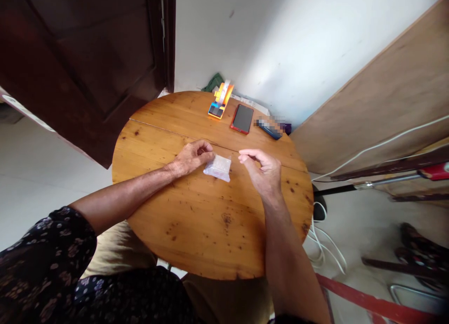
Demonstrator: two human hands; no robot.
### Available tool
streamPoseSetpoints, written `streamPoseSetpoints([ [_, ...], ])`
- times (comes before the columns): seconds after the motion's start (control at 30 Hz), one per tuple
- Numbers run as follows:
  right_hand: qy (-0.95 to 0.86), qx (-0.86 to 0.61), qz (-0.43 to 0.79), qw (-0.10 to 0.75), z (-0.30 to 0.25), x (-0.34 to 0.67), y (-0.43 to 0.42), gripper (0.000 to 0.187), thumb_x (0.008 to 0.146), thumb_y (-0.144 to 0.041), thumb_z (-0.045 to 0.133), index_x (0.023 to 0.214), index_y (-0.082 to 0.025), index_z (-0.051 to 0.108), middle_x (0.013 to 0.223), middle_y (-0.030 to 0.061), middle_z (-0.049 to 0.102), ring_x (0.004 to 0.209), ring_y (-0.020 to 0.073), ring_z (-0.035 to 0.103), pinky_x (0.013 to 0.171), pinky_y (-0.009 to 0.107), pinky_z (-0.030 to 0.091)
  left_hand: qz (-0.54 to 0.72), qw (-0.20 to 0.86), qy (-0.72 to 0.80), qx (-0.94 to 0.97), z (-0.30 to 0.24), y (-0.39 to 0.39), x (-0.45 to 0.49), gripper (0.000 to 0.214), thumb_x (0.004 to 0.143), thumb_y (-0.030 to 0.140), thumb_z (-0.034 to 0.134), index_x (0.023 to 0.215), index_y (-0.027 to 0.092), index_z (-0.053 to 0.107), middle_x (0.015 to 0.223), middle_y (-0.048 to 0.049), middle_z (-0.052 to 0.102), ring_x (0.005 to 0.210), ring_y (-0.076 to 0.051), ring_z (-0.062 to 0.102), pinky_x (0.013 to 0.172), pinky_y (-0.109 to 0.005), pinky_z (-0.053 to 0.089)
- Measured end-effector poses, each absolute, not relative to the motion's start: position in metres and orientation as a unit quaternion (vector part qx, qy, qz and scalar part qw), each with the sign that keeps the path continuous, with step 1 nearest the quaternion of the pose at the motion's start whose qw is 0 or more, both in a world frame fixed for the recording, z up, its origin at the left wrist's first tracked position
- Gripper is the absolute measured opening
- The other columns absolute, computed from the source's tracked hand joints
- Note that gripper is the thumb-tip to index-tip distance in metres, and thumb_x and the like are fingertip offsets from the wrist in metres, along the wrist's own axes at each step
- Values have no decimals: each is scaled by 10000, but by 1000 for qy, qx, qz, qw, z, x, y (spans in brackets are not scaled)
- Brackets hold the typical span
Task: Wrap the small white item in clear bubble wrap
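Note:
A small packet [217, 168] in clear, crinkled plastic, with something pale and flat inside, lies near the middle of the round wooden table [210, 235]. At its upper left corner, my left hand [194, 156] has its thumb and curled fingers closed on the edge of the plastic. A short gap to the right of the packet, my right hand [264, 170] hovers with thumb and forefinger drawn together in a pinch. Whatever lies between those right fingertips, if anything, is too small to make out.
Toward the table's far edge are an orange tape dispenser [220, 99], a red-edged phone [242, 118] and a dark blue object [270, 129], partly blurred. A white wall rises behind. White cables [326, 244] hang to the right; a dark door [87, 57] stands left.

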State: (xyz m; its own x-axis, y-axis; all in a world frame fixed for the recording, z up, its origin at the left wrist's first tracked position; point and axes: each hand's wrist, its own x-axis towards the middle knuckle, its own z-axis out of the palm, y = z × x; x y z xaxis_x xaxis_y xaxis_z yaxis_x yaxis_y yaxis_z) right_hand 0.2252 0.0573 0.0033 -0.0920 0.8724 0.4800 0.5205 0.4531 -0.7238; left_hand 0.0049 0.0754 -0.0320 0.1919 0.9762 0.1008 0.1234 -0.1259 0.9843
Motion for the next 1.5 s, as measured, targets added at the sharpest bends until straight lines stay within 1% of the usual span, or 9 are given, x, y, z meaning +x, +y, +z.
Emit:
streamPoseSetpoints([
  [0.3, -777, -418, 191, 430, 1, 226, 61, 143, 876, -245, 632, 851, -245, 773, 931, 43, 737, 881, 205, 696, 872, 408, 561, 463, 449, 477, 597, -32, 80, 2, 91, 717, 234, 609, 775, 164, 612, 755, -3, 637, 699, -123, 567, 717, -273, 489],
  [0.6, -829, -366, 197, 375, -9, 223, 60, 182, 906, -254, 613, 914, -262, 794, 1184, 75, 688, 1095, 243, 666, 998, 477, 531, 460, 424, 485, 611, -33, 80, 1, 91, 698, 215, 592, 743, 156, 643, 734, 1, 663, 684, -121, 581, 704, -261, 495],
  [0.73, -848, -366, 159, 349, -11, 223, 60, 200, 904, -257, 606, 893, -274, 805, 1210, 76, 689, 1125, 271, 659, 1021, 520, 509, 451, 412, 491, 621, -33, 80, 0, 102, 703, 204, 586, 750, 151, 659, 743, -8, 678, 690, -125, 592, 712, -267, 504],
  [0.93, -809, -369, 225, 398, -3, 225, 58, 168, 906, -253, 622, 931, -268, 787, 1232, 66, 683, 1125, 239, 662, 1031, 486, 518, 454, 411, 493, 618, -34, 80, 0, 88, 695, 206, 587, 731, 155, 649, 732, -7, 674, 685, -129, 592, 712, -277, 512],
  [1.07, -775, -392, 230, 438, 6, 231, 58, 127, 896, -255, 645, 917, -278, 768, 1165, 52, 714, 1108, 243, 671, 1057, 512, 498, 463, 414, 491, 611, -34, 82, 0, 78, 697, 214, 590, 720, 159, 640, 717, 1, 658, 673, -126, 581, 711, -277, 503],
  [1.17, -769, -411, 231, 432, 9, 237, 60, 109, 878, -271, 665, 946, -278, 749, 1202, 51, 711, 1145, 252, 664, 1086, 529, 474, 468, 421, 490, 603, -34, 85, -3, 88, 696, 229, 597, 723, 155, 638, 710, 1, 649, 664, -122, 574, 691, -269, 489],
  [1.23, -774, -421, 248, 404, 9, 239, 61, 170, 857, -298, 686, 1019, -280, 733, 1278, 55, 686, 1214, 265, 636, 1100, 531, 463, 470, 422, 489, 601, -34, 87, -5, 101, 697, 244, 603, 729, 155, 638, 708, 2, 647, 658, -119, 565, 679, -263, 480],
  [1.4, -795, -424, 300, 314, 5, 239, 63, 526, 787, -366, 746, 1292, -289, 622, 1457, 71, 583, 1371, 304, 528, 1160, 547, 402, 454, 418, 496, 611, -34, 88, -8, 152, 705, 295, 617, 741, 150, 642, 718, -10, 649, 664, -122, 562, 677, -264, 471],
  [1.5, -801, -429, 311, 279, 4, 236, 61, 693, 764, -402, 774, 1407, -300, 538, 1502, 72, 547, 1401, 323, 498, 1188, 565, 364, 422, 438, 501, 616, -32, 83, -8, 231, 716, 341, 640, 830, 143, 671, 810, -34, 692, 728, -149, 608, 729, -295, 506],
])
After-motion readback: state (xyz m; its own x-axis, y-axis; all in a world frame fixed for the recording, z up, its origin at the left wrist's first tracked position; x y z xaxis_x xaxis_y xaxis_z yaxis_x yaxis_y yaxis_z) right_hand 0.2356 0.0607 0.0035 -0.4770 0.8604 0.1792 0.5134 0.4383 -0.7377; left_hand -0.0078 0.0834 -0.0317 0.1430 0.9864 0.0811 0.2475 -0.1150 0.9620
